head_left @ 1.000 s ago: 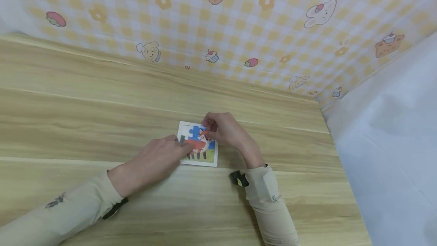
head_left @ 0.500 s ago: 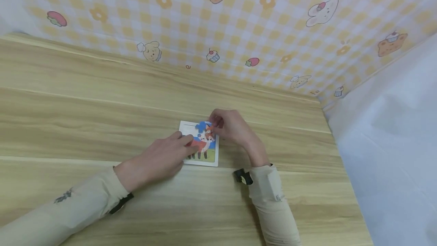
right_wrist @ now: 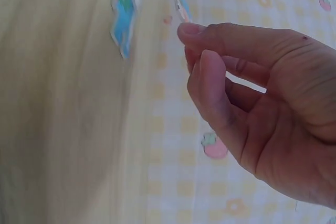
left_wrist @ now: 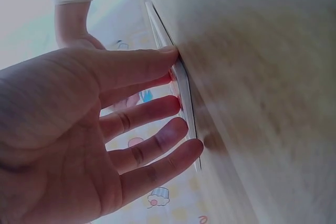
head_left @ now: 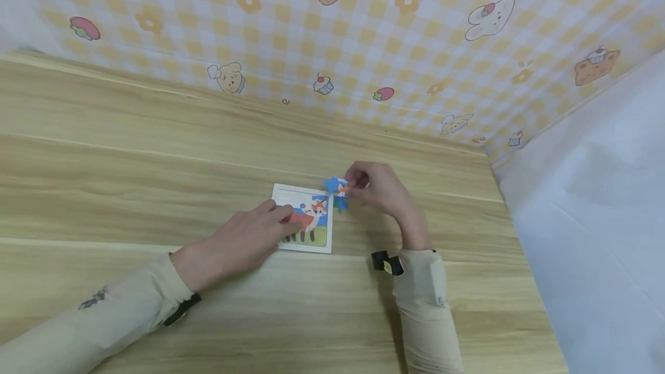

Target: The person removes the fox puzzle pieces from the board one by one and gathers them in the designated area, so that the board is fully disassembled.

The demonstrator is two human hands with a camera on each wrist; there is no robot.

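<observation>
A small jigsaw board (head_left: 328, 241) with a white rim and a fox picture lies on the wooden table. Its upper left part shows bare white. My left hand (head_left: 234, 241) rests on the board's left side; in the left wrist view its fingertips (left_wrist: 178, 127) touch the board with fingers fairly straight. My right hand (head_left: 381, 189) pinches a blue and orange puzzle piece (head_left: 332, 184) between thumb and fingers, raised beyond the board's upper right corner. Below it, a blue-green puzzle piece (head_left: 340, 204) lies against the board's right edge, also visible in the right wrist view.
Wooden table (head_left: 156, 189) surrounds the board. A yellow checked cloth (head_left: 363, 45) with cartoon prints rises along the back, and white sheeting (head_left: 597, 201) hangs beyond the right edge. Black straps (head_left: 387, 263) sit at the wrists.
My right hand has lifted the blue and orange piece off the board's top and carried it right. The blue-green piece beside the board has come into sight. My left hand has shifted only slightly.
</observation>
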